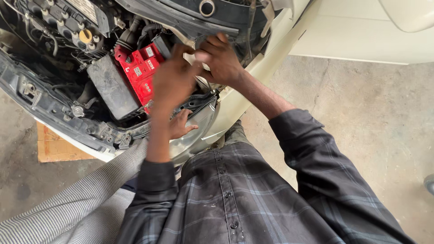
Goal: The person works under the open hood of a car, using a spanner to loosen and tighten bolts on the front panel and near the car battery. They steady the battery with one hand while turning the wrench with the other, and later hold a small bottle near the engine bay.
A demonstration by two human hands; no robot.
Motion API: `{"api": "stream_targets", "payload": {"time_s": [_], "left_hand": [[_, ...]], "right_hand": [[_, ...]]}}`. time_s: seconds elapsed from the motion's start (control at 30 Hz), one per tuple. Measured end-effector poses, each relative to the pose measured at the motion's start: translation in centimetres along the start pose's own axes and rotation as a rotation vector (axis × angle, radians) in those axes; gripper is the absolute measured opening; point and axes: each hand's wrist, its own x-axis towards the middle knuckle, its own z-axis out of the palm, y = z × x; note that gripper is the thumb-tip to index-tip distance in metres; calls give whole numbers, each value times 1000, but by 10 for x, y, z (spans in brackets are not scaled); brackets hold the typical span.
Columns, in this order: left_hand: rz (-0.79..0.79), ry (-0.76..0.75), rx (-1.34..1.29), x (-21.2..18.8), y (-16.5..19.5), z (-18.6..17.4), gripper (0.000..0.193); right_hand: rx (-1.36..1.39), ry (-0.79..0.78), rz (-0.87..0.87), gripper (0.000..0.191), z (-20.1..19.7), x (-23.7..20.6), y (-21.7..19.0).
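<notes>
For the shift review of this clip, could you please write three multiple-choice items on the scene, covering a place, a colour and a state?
1. Where does the battery sit?
A. on the concrete floor
B. in the engine bay
C. on the cardboard

2. What colour is the battery?
A. red
B. yellow
C. green

3. What is the third hand, on the grey-sleeved arm, doing?
A. lifting the battery
B. hanging free
C. resting on the headlight

Answers:
1 B, it lies among the engine parts behind the front panel.
2 A, its top is bright red.
3 C, it lies on the clear lens, below the left hand and right hand raised together at the bay's edge.
</notes>
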Motion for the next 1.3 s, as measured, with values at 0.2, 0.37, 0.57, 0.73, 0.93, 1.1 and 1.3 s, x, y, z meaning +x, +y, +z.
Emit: {"api": "stream_targets", "payload": {"time_s": [0.2,0.37,0.57,0.73,0.93,1.1,1.3], "left_hand": [[-48,219,539,-9,35,37,68],[224,407,402,3,1,44,59],[170,492,351,-5,1,49,51],[50,538,524,-18,11,51,43],[301,592,529,-5,-3,51,47],[335,611,399,-10,-5,53,42],[366,639,349,-9,-2,50,43]], "right_hand": [[-164,-96,222,13,-7,-14,-34],[-283,-5,377,3,3,-17,-50],[-225,-92,365,11,-3,-11,-44],[-46,-216,135,15,-14,11,-18],[-297,-33,316,15,-9,-4,-47],[-164,-456,507,15,-20,-2,-42],[523,-1462,475,59,-6,50,42]]}}
